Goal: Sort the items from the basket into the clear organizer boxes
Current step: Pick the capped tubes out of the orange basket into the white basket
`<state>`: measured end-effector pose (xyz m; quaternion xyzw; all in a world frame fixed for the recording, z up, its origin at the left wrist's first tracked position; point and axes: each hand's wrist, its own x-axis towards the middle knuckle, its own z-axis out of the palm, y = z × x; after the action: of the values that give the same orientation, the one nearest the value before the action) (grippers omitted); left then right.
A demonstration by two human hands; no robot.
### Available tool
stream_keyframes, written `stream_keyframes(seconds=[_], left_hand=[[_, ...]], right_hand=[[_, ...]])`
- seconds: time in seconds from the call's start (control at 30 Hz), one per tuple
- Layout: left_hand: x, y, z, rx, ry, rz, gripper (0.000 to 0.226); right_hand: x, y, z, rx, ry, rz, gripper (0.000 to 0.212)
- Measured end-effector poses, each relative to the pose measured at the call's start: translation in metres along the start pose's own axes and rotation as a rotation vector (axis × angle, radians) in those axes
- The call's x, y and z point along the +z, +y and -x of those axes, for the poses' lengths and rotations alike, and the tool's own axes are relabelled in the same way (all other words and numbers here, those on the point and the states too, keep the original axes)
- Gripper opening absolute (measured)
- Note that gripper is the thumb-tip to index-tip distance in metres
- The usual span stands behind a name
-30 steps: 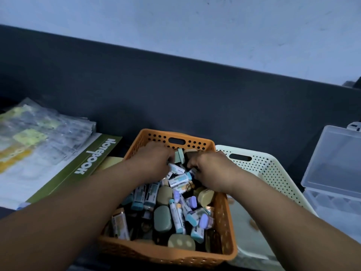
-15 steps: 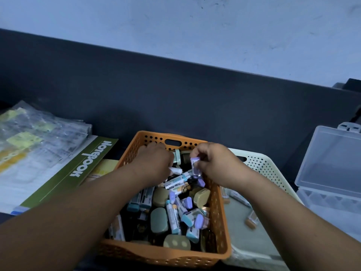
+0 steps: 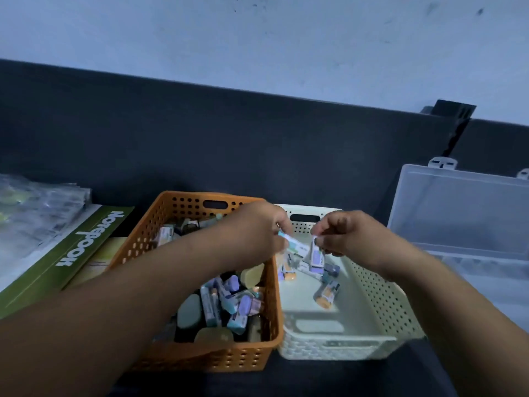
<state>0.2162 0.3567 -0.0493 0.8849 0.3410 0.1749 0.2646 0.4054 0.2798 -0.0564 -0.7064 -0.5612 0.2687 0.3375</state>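
Note:
An orange perforated basket [image 3: 160, 222] holds several small erasers, tubes and packets. Beside it on the right stands a cream perforated basket [image 3: 380, 305] with a few small items on its floor. My left hand [image 3: 257, 233] reaches across the orange basket's right rim, fingers closed on a small white and teal tube [image 3: 296, 245]. My right hand [image 3: 346, 234] hovers over the cream basket's far end and pinches a small purple packet [image 3: 316, 257]. A clear organizer box [image 3: 463, 213] stands at the right with its lid raised.
A green notebook [image 3: 71, 253] lies left of the orange basket, with a pile of clear plastic bags [image 3: 31, 213] beyond it. The dark tabletop [image 3: 257, 144] runs back to a pale wall. A dark object [image 3: 453, 110] sits at the far right edge.
Both hands have lifted out of the orange basket and moved right, each carrying a small item over the cream basket. The view has tilted, showing more of the clear box.

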Motion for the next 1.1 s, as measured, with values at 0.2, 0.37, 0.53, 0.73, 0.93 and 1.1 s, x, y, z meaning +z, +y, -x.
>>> stream_keyframes(seconds=[0.2, 0.37, 0.53, 0.73, 0.93, 1.1], left_hand=[[0.026, 0.023, -0.001, 0.025, -0.244, -0.157, 0.012], [0.021, 0.018, 0.003, -0.055, -0.229, -0.06, 0.017], [-0.024, -0.017, 0.022, -0.095, -0.128, -0.16, 0.011], [-0.058, -0.064, 0.057, -0.261, -0.25, -0.21, 0.021], [-0.048, -0.072, 0.079, -0.207, -0.353, -0.153, 0.029], [-0.03, -0.075, 0.073, -0.133, -0.394, -0.231, 0.041]], right_hand=[[-0.006, 0.016, 0.021, 0.096, -0.156, 0.254, 0.003], [0.005, 0.014, 0.022, 0.103, -0.213, 0.439, 0.012], [0.024, -0.011, 0.013, -0.089, -0.054, 0.312, 0.014], [0.066, -0.057, 0.013, -0.254, -0.302, 0.238, 0.014], [0.086, -0.074, 0.019, -0.266, -0.539, 0.636, 0.03], [0.089, -0.078, 0.023, -0.251, -0.483, 0.691, 0.026]])
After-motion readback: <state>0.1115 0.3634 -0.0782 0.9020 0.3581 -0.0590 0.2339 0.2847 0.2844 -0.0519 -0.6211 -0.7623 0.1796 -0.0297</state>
